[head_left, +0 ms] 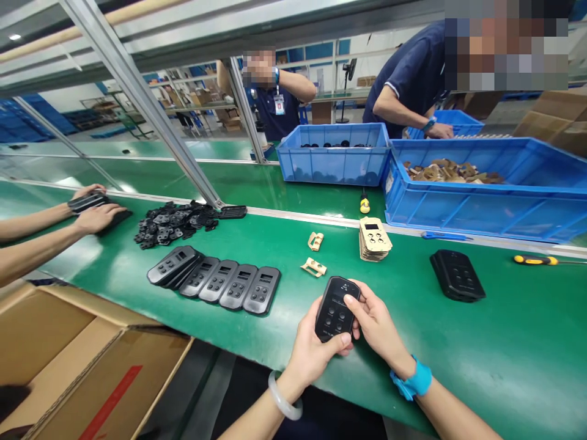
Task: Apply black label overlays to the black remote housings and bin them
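Between my two hands is a black plastic faceplate (331, 319) with several round buttons and a small window, tilted up above the green table. My left hand (312, 345) grips its lower left side, thumb across the bottom edge. On the right edge, my right hand (373, 318) holds it with the thumb pressed on the face near the window. To the left, a fanned row of similar black faceplates (238, 286) lies on the table. Beyond the held one are two crumpled tan paper pieces (314, 266) and a stack of cream backing sheets (375, 237). A pile of black faceplates (457, 275) lies to the right.
Two blue bins, one with dark parts (332, 162) and one with tan scraps (486, 205), stand behind a metal rail. Screwdrivers (534, 260) and a blue cutter (447, 236) lie nearby. A heap of small black parts (177, 223), a co-worker's hands (98, 211) and a cardboard box (105, 373) are left.
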The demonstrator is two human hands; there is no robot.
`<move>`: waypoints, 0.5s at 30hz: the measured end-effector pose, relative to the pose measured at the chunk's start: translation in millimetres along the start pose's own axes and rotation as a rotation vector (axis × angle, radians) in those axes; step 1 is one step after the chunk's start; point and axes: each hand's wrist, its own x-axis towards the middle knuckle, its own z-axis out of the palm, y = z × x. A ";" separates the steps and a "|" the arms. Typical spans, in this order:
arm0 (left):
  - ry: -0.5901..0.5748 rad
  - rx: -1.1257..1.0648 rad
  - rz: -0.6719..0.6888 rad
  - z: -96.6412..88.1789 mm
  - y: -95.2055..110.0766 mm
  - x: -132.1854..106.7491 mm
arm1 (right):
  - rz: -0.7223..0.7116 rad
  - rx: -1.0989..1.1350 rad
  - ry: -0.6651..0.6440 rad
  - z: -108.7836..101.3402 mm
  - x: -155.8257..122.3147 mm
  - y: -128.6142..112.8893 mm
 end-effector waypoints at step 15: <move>0.130 0.191 0.133 -10.7 -19.5 13.4 | -0.178 -0.066 -0.055 2.6 2.9 3.0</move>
